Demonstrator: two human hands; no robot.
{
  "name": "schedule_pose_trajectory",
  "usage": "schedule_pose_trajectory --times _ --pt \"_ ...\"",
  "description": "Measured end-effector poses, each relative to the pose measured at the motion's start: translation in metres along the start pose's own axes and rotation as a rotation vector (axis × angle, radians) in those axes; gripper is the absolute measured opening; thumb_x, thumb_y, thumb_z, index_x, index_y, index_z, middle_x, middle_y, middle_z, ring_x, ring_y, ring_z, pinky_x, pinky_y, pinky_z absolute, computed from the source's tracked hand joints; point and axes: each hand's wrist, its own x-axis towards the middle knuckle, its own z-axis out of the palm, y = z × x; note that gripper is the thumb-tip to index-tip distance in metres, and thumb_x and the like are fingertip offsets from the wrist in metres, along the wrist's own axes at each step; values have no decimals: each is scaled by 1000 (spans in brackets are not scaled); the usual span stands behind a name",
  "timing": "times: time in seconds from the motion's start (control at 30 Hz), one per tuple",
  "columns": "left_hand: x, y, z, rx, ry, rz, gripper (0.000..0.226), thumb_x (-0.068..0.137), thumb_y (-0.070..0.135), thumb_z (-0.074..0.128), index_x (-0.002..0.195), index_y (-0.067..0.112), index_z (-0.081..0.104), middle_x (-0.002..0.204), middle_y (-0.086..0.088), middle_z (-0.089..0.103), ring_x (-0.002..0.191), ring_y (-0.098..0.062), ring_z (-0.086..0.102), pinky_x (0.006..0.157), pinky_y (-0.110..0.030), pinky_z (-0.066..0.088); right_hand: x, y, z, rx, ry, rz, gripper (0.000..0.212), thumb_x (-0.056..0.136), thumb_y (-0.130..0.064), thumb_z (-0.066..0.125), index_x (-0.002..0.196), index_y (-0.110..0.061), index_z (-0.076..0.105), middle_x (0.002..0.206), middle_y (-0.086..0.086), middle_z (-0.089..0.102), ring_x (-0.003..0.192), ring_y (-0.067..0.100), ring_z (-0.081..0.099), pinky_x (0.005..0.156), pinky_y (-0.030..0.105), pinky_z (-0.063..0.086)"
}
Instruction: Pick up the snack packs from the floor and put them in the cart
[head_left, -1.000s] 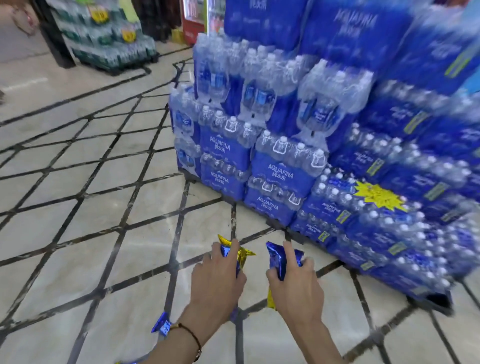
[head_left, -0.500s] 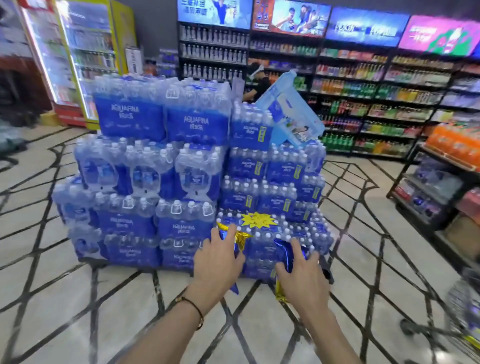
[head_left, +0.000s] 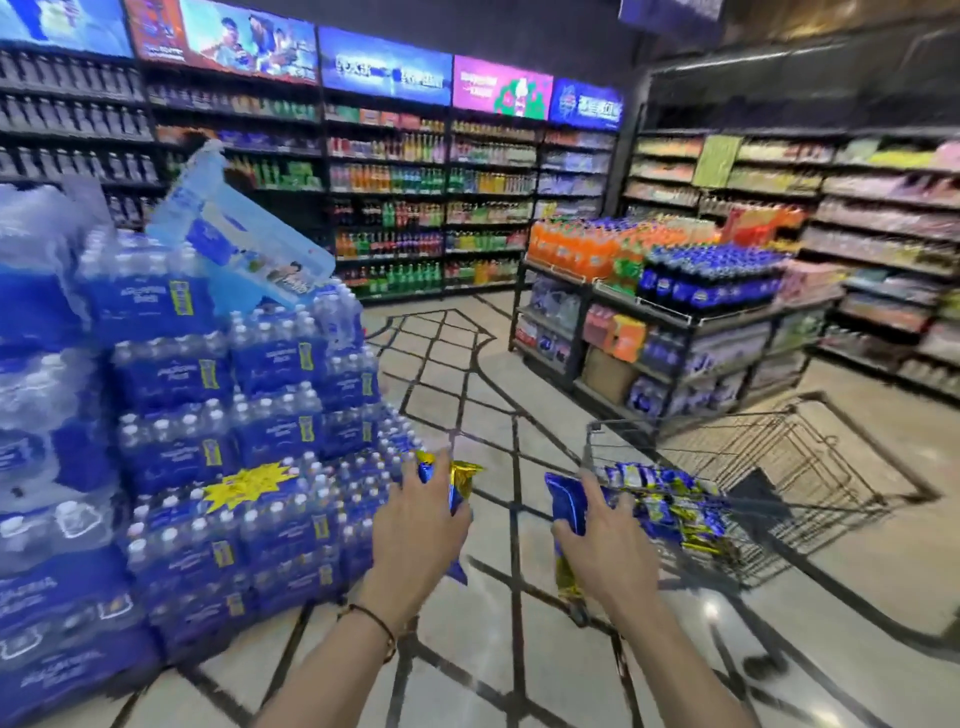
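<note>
View has swung right since half a second back: water-bottle stack (head_left: 208, 415) now sits left, and the wire cart (head_left: 810, 467) has come into sight near right. Grips unchanged: left hand (head_left: 415, 535) clutches one blue-gold snack pack (head_left: 461, 480), right hand (head_left: 602, 551) clutches a second pack (head_left: 566, 501), just at the cart's near-left corner. Hands are wider apart than before. Other packs (head_left: 675, 506) already lie in the cart.

I see the first snack pack (head_left: 460, 480), blue with a gold end, held upright in my left grip (head_left: 415, 535), the gold tip poking out at 1 o'clock. The second snack pack (head_left: 566, 501), glossy blue, is in my right grip (head_left: 602, 545), its gold tail hanging at 6 o'clock. At 3 o'clock from it stands the wire cart (head_left: 779, 452), with a heap of packs (head_left: 670, 499) at its near end.
</note>
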Motion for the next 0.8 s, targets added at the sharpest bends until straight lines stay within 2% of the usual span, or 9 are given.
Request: schedule_pose_trajectory --times 0.13,0.2,0.27,0.33,0.47,0.57,0.63,0.73,0.8 --pt "20 108 48 -58 -61 116 66 93 49 52 148 30 22 142 -17 38 108 -35 58 82 -44 54 26 100 -39 -58 28 122 67 89 -52 51 147 -41 20 138 18 42 107 34 59 73 36 46" --pt "26 157 70 -65 -74 170 66 93 49 51 149 29 22 142 -16 38 109 -35 57 82 -44 53 38 147 -55 -55 33 179 70 89 -54 51 149 -41 18 145 19 37 112 34 58 78 38 48" --pt "33 201 90 -64 -84 223 67 92 50 51 149 30 22 141 -15 39 108 -34 58 81 -43 54 51 189 -69 -33 37 234 70 89 -56 51 150 -42 19 143 17 39 114 33 58 84 40 50" --pt "42 237 109 -79 -107 260 66 92 50 52 147 30 23 136 -13 42 104 -33 59 79 -43 55 64 227 -77 -30 49 270 69 88 -57 51 147 -43 21 131 14 47 108 32 60 82 41 52" --pt "69 291 150 -152 -183 296 58 89 50 55 138 35 28 122 -6 45 92 -26 61 73 -42 58 97 283 -79 24 78 349 66 86 -54 53 143 -43 22 122 10 47 103 30 59 79 39 52" --pt "102 325 186 -147 -210 340 57 91 50 55 138 34 27 121 -5 47 93 -25 60 73 -38 55 135 319 -71 55 96 372 64 85 -53 53 140 -43 24 116 7 47 100 29 59 79 39 53" --pt "130 348 210 -161 -221 354 57 92 49 54 140 33 27 122 -5 47 94 -25 59 73 -36 53 167 343 -66 61 91 383 64 85 -53 53 141 -42 24 119 8 48 100 29 60 78 39 52" --pt "173 378 247 -187 -265 356 53 92 50 55 135 34 29 119 -5 47 90 -25 61 76 -42 56 215 372 -57 52 51 409 67 84 -53 54 142 -40 24 123 10 49 101 31 61 76 39 51" --pt "202 398 268 -151 -302 359 59 92 51 55 140 33 26 126 -7 45 95 -26 62 76 -43 57 251 388 -55 28 14 432 68 85 -54 54 144 -39 23 127 11 48 103 30 60 77 38 51"
